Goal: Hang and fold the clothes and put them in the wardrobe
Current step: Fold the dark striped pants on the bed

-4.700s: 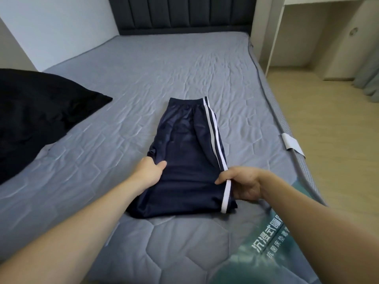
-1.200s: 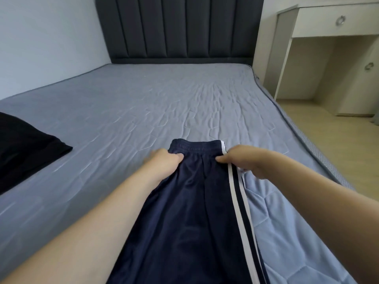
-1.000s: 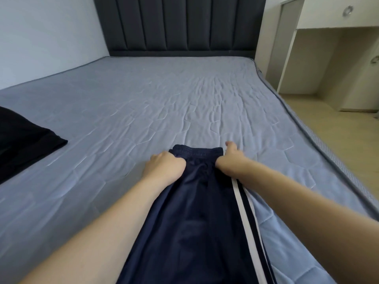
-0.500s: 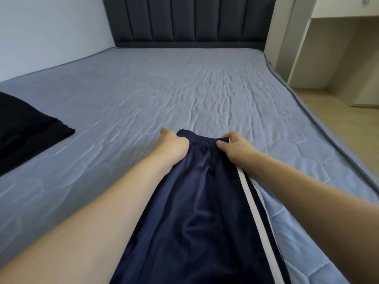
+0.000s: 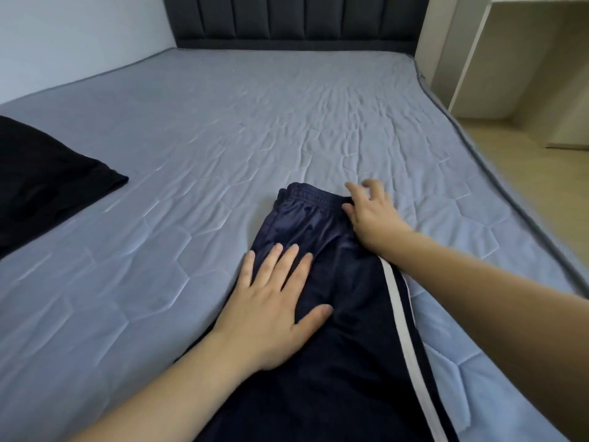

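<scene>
Head view — my left hand (image 5: 275, 301) now flat on navy trousers (image 5: 322, 282) on bed (image 5: 223, 122), pinch dropped; right hand (image 5: 371, 215) loose-fingered at waistband (image 5: 306, 194) — smoothing before next fold.

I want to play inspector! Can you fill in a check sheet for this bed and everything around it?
Surface: grey quilted mattress, wrinkled.
Job's things: navy trousers with white side stripe lying flat, waistband far from the person.
Clutter: black garment at the left edge.
Hands: left hand flat on the trousers; right hand at the waistband, fingers spread.
Cables: nothing seen.
Surroundings: dark padded headboard, pale desk, wooden floor.
</scene>
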The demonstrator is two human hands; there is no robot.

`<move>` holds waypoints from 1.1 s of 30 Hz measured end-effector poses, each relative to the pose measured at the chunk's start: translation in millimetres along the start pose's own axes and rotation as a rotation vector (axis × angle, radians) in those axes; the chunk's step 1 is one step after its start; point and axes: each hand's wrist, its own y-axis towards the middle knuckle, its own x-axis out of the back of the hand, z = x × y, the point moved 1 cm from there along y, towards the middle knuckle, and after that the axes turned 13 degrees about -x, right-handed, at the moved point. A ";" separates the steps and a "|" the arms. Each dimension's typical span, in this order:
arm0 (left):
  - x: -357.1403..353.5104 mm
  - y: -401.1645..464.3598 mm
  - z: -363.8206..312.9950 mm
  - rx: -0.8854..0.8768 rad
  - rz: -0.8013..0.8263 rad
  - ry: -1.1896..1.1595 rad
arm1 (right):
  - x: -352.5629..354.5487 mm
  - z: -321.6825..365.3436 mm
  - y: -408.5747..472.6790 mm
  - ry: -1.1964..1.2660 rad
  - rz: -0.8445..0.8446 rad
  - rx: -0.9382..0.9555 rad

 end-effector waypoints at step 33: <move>84.9 -212.8 -99.8 -0.055 0.726 0.115 | 100.0 -23.8 -328.1 -0.528 0.474 1.216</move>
